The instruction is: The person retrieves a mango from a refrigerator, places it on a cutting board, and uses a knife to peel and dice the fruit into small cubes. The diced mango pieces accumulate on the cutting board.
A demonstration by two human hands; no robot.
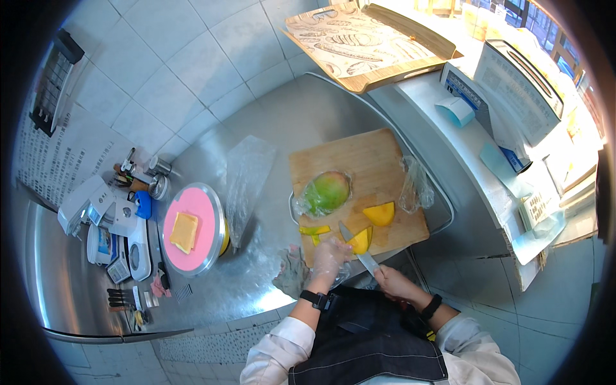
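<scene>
My right hand [395, 281] is closed around the handle of a kitchen knife [368, 263], whose blade passes under or against a peeled mango piece [359, 241]. My left hand [332, 257], in a clear plastic glove, has its fingertips at the left side of that piece. All this is at the near edge of a wooden cutting board [344, 151]. Another yellow mango piece [380, 214] lies farther right. A whole green mango [328, 192] rests on plastic wrap at the board's left side. Strips of mango peel [315, 232] lie below it.
Left of the board are a clear plastic bag [248, 173] and a pink-topped turntable [202, 216] with bread slices [184, 232]. A grey cloth [292, 274] lies by my left hand. Crumpled plastic [417, 187] sits at the board's right edge. A wooden tray [365, 82] stands on the ledge.
</scene>
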